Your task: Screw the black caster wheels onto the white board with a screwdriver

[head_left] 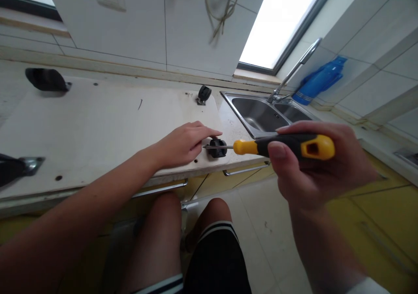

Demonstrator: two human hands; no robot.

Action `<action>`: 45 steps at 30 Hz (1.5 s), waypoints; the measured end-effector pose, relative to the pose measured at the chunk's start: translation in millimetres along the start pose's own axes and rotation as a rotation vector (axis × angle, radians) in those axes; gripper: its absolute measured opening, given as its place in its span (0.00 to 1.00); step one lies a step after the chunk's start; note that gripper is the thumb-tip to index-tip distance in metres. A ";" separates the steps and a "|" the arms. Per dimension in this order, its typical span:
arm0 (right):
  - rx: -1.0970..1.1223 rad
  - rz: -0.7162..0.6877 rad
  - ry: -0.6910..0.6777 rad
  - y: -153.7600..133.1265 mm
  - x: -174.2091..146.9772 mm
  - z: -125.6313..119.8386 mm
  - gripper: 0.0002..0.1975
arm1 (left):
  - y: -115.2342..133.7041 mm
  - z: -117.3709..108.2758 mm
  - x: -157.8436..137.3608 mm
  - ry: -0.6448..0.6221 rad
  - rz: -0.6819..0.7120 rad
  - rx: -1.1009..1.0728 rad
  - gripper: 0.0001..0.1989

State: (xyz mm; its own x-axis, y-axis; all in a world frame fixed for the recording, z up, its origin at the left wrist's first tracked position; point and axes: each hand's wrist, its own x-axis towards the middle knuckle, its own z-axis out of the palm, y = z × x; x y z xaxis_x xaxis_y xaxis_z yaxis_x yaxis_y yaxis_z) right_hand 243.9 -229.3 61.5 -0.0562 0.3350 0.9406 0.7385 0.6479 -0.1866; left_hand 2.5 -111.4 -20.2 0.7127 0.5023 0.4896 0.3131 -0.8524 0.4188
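A screwdriver point(285, 147) with a yellow and black handle is gripped in my right hand point(323, 167). It lies nearly level, its thin metal shaft crossing in front of a black caster wheel point(218, 149) and its tip close to my left thumb. My left hand point(184, 143) rests on the white board point(98, 124), index finger stretched along the top of this caster and thumb bent beside its mount. The tip's exact contact point is too small to tell. Another caster wheel point(204, 93) stands on the board's far right corner.
Two larger black casters sit on the left, one at the back point(45, 79) and one at the front point(11, 168). A steel sink point(257, 111) with a faucet point(295, 69) is at the right, beside a blue item point(321, 80). Drawer handles point(246, 170) line the counter front.
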 end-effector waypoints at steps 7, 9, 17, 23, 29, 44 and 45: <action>0.041 -0.115 -0.060 2.7 37.8 28.8 0.09 | 3.4 -3.3 1.7 -0.008 0.024 -0.038 0.34; 0.033 -0.107 -0.121 3.1 45.9 33.7 0.09 | 2.1 -2.3 2.0 -0.008 0.022 -0.036 0.33; -0.074 -0.129 -0.404 -1.5 74.4 46.8 0.14 | -4.6 5.3 2.2 0.038 0.013 -0.004 0.25; -0.079 -0.042 -0.440 -0.9 80.5 57.5 0.16 | -3.8 6.0 2.8 0.043 0.007 0.044 0.23; -0.076 -0.039 -0.432 -2.0 81.4 58.0 0.14 | -5.4 7.6 2.5 0.052 0.014 0.071 0.23; -0.164 -0.004 -0.465 -3.6 80.8 54.3 0.17 | -4.8 7.3 3.0 0.047 0.006 0.065 0.21; -0.162 -0.006 -0.478 -4.0 81.1 53.8 0.16 | -4.3 7.0 3.2 0.045 0.007 0.071 0.21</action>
State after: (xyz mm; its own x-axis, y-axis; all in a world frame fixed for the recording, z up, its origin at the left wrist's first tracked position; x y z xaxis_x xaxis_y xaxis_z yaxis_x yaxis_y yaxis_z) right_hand 200.2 -168.0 123.3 -0.3339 0.6322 0.6991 0.8300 0.5487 -0.0998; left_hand 7.8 -107.1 -25.7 0.6862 0.5014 0.5270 0.3531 -0.8630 0.3613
